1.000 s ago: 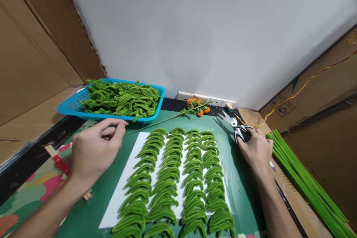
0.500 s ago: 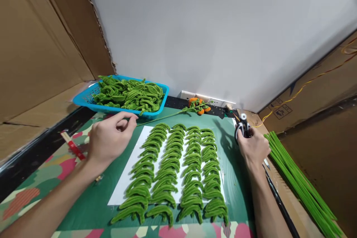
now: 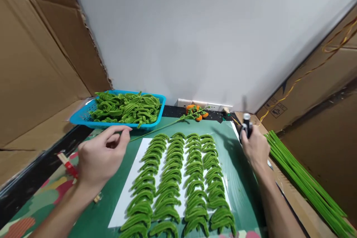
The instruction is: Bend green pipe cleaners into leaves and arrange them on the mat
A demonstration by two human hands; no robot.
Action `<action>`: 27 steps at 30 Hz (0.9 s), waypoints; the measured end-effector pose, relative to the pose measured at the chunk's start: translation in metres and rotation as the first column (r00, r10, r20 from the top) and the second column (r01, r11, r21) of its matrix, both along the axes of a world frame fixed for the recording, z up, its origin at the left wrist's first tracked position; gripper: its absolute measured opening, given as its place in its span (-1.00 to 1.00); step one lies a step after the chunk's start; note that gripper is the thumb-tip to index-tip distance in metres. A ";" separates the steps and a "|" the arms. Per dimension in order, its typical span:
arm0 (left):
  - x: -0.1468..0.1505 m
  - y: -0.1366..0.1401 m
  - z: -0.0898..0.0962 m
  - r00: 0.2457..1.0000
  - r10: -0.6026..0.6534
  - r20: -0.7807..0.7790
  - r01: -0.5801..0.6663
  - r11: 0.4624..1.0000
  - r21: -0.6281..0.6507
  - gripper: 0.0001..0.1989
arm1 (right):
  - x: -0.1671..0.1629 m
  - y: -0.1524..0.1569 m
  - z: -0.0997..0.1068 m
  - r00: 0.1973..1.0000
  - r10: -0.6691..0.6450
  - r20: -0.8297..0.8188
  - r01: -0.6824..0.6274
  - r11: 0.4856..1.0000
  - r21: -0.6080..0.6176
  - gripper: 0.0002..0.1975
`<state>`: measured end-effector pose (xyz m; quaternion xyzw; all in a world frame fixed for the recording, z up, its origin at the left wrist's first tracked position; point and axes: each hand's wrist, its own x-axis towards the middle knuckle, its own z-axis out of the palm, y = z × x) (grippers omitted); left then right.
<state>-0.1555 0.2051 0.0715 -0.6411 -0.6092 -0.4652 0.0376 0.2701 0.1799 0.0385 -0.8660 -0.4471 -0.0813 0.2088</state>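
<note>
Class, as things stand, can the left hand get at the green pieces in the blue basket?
Probably yes: the left hand appears close to the blue basket, and nothing covers the green pieces inside.

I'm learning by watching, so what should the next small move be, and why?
Perhaps lower the black-and-white-handled metal scissors onto the smooth green mat, right of the rectangular white sheet: the bare right hand holds them raised, nothing visible is being cut, and mat surface shows there.
</note>
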 end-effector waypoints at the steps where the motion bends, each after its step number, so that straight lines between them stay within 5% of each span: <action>1: 0.001 -0.001 0.000 1.000 -0.024 -0.004 0.024 1.000 0.017 -0.68 | 0.000 0.000 0.000 1.000 0.022 0.011 -0.021 0.999 -0.045 -0.57; 5: 0.006 -0.005 -0.003 0.990 -0.075 -0.119 0.091 0.986 0.142 -0.75 | 0.000 0.002 0.002 0.998 -0.035 0.056 0.030 0.995 0.091 -0.54; 7: 0.008 -0.006 -0.005 0.973 -0.093 -0.213 0.138 0.968 0.209 -0.80 | -0.001 0.003 0.003 0.996 0.028 0.090 -0.026 0.999 -0.023 -0.58; 11: 0.008 -0.007 -0.006 0.925 -0.142 -0.352 0.247 0.929 0.275 -0.87 | -0.001 0.001 0.001 0.979 0.010 0.202 0.001 0.999 -0.053 -0.61; 18: 0.005 -0.012 -0.003 0.911 -0.177 -0.373 0.287 0.922 0.262 -0.92 | -0.007 0.000 -0.006 0.987 0.131 0.097 -0.109 0.971 -0.212 -0.71; 27: 0.008 -0.013 -0.006 0.901 -0.248 -0.356 0.337 0.917 0.215 -0.87 | -0.001 0.002 -0.016 0.969 0.247 -0.005 -0.245 0.960 -0.138 -0.71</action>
